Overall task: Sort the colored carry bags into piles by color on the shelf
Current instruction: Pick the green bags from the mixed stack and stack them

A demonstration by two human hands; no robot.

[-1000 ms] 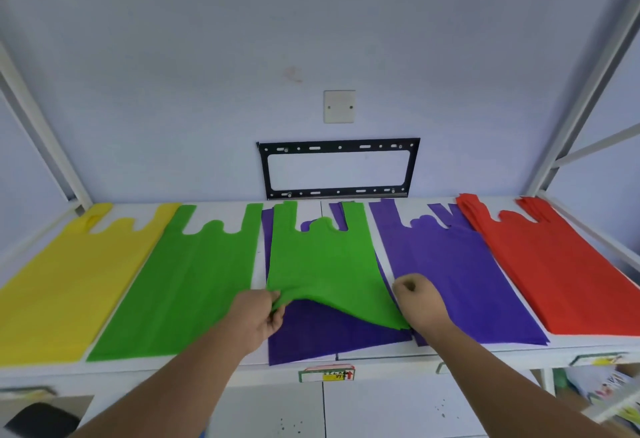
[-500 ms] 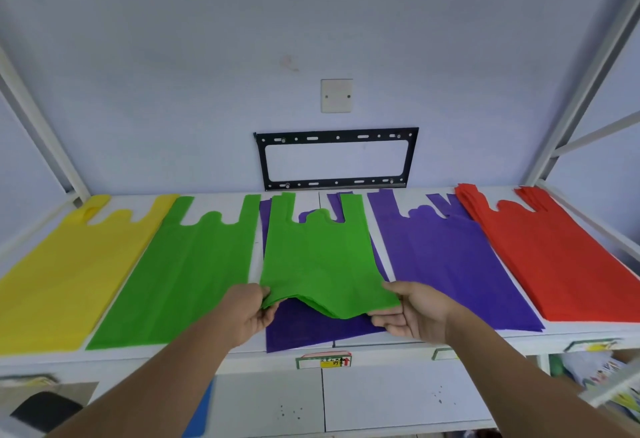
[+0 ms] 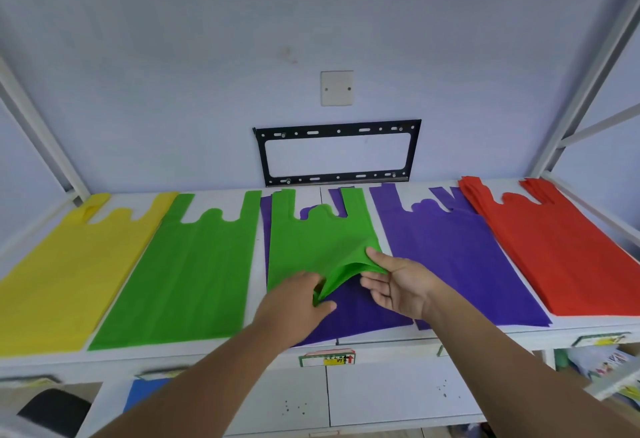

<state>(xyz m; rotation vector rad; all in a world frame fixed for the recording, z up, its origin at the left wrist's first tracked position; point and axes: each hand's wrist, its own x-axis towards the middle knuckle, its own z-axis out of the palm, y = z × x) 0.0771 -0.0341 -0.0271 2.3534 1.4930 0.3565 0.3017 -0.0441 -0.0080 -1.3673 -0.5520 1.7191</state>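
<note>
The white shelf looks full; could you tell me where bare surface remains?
Narrow white strips lie between the green bag pile and the lifted green carry bag, and between that bag and the separate purple bag pile, plus the back edge by the wall. Crowded: the middle, where the left hand and right hand hold the bag.

Spread flat along white shelf [image 3: 258, 281], left to right: yellow bag [image 3: 69, 271], green bag [image 3: 187, 271], purple bag [image 3: 356, 316], second purple bag [image 3: 457, 264], red stack [image 3: 561, 254].
</note>
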